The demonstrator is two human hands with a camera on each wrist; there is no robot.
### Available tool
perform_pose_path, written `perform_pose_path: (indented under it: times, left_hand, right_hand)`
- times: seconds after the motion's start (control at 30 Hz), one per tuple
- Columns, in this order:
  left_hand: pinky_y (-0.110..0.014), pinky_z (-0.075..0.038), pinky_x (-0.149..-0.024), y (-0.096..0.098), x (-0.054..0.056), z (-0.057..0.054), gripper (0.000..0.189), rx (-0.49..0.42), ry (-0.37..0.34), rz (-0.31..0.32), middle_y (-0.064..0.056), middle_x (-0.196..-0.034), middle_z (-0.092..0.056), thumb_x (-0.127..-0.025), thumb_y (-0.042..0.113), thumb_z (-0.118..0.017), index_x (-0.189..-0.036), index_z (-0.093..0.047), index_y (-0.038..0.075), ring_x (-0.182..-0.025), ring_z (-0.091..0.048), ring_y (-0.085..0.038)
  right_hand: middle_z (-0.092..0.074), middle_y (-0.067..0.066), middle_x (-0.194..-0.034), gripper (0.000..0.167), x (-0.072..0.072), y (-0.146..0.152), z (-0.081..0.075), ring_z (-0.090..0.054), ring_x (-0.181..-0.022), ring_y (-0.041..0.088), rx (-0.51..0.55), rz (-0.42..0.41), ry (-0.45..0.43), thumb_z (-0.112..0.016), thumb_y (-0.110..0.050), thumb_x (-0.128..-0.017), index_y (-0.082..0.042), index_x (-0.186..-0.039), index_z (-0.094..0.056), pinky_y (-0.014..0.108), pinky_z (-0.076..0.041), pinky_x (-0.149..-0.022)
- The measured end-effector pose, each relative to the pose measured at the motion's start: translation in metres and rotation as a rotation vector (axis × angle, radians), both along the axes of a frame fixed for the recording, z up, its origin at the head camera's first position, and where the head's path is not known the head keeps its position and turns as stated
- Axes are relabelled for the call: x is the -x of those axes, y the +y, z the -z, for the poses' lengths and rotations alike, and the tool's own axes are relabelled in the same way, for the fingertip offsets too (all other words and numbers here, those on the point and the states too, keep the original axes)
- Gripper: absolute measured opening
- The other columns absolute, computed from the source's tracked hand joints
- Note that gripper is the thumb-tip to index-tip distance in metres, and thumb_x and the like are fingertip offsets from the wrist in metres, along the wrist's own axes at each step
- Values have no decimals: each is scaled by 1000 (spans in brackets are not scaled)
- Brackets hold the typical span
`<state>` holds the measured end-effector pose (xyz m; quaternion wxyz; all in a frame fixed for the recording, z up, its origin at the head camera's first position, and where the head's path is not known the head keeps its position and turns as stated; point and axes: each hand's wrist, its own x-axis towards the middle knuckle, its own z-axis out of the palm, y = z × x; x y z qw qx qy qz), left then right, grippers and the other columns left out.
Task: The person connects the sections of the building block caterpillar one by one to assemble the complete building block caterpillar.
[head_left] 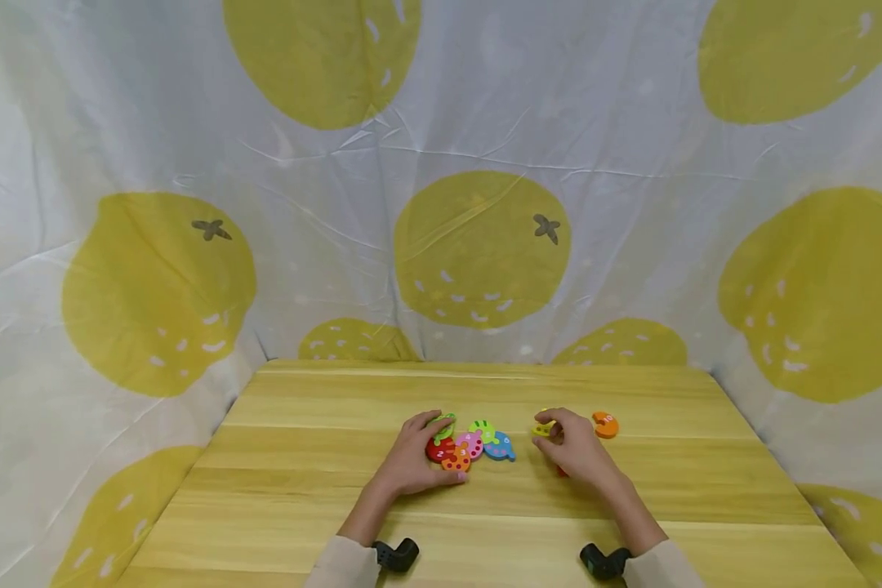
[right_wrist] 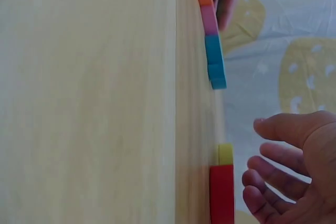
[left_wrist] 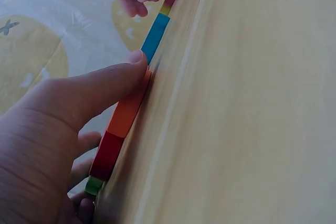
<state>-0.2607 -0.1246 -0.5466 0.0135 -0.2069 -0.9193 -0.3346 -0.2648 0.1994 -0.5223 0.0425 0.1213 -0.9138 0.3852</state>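
Note:
In the head view, my left hand [head_left: 409, 460] lies round the left part of several joined number puzzle pieces. Its thumb touches the orange piece [left_wrist: 128, 109] marked 3, and its fingers reach over the green piece [head_left: 446, 426] beside the red piece [head_left: 439, 451] marked 2. Pink [head_left: 470, 445], light green [head_left: 483, 429] and blue [head_left: 498, 447] pieces continue the chain rightward. My right hand [head_left: 575, 445] hovers near a yellow piece [head_left: 541, 429] and a red piece [right_wrist: 222, 192]. In the right wrist view its bent fingers are apart from both and hold nothing.
A loose orange piece [head_left: 606, 425] marked 10 lies right of my right hand. Everything rests on a wooden tabletop [head_left: 485, 539]. A fabric curtain [head_left: 617, 245] printed with yellow fruit stands behind the table and at its sides.

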Motion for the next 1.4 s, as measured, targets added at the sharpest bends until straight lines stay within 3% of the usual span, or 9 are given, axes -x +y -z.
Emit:
perform_pose_path:
  times: [0.23, 0.4, 0.53, 0.63, 0.7, 0.97, 1.1, 1.27, 1.4]
  left_hand:
    - [-64, -40, -113, -1, 1, 3, 100, -15, 3, -20, -11, -161, -40, -68, 65, -87, -151, -53, 20, -150, -33, -39]
    - [-60, -40, -115, 2, 1, 5, 101, -25, -5, -34, -9, -162, -40, -67, 66, -87, -151, -54, 21, -151, -33, -37]
    - [-60, -41, -115, 2, 0, 5, 100, -39, -7, -46, -11, -162, -39, -67, 64, -88, -151, -54, 19, -151, -33, -38]
    - [-62, -40, -115, 2, 0, 4, 101, -43, -5, -49, -12, -163, -38, -68, 62, -88, -151, -53, 16, -152, -32, -39]
    - [-63, -38, -115, 2, 0, 3, 101, -43, -1, -47, -13, -163, -38, -69, 61, -88, -151, -53, 14, -152, -31, -40]
    - [-63, -34, -119, 1, 1, 2, 96, -47, -5, -45, -11, -164, -37, -74, 56, -86, -152, -52, 12, -155, -27, -41]
    - [-62, -35, -119, 0, 1, 1, 96, -40, -18, -39, -11, -165, -36, -75, 57, -86, -152, -51, 12, -155, -27, -40]
    - [-62, -37, -117, -2, 2, -1, 85, -39, -41, -38, -13, -166, -35, -84, 49, -80, -153, -49, 10, -154, -30, -40]
    - [-62, -36, -118, -4, 4, -2, 79, -54, -57, -39, -14, -165, -35, -89, 43, -78, -153, -49, 9, -153, -32, -41]
  right_hand:
    - [-66, 13, -114, 43, 8, 8, 2, -54, -77, 13, -38, 23, -22, -82, -12, -87, -3, -127, -68, 23, -49, -66]
    - [-61, 18, -128, 53, 12, 12, 1, -54, -70, 11, -67, 4, -24, -81, -8, -86, 1, -134, -63, 22, -48, -59]
    - [-66, 12, -100, 57, 15, 12, 1, -51, -62, 11, -89, -11, -43, -80, -8, -87, 1, -140, -59, 23, -45, -53]
    - [-56, 4, -72, 57, 18, 12, 2, -47, -57, 11, -109, -18, -61, -78, -8, -87, 0, -141, -59, 24, -40, -50]
    - [-52, 1, -67, 56, 20, 12, 2, -45, -57, 12, -123, -14, -71, -77, -8, -88, -1, -140, -60, 23, -38, -51]
    - [-55, 6, -87, 52, 22, 11, 3, -46, -67, 15, -116, -16, -75, -82, -10, -85, 0, -133, -65, 24, -38, -58]
    - [-55, 7, -87, 51, 20, 11, 3, -46, -67, 16, -98, -13, -70, -85, -15, -83, -2, -129, -67, 24, -38, -57]
    - [-55, 9, -88, 53, 18, 10, 2, -47, -65, 14, -67, -18, -62, -87, -19, -83, -5, -130, -67, 24, -38, -55]
    - [-60, 9, -102, 53, 13, 9, 1, -48, -68, 14, -39, -23, -32, -88, -20, -82, -7, -130, -68, 24, -41, -58]
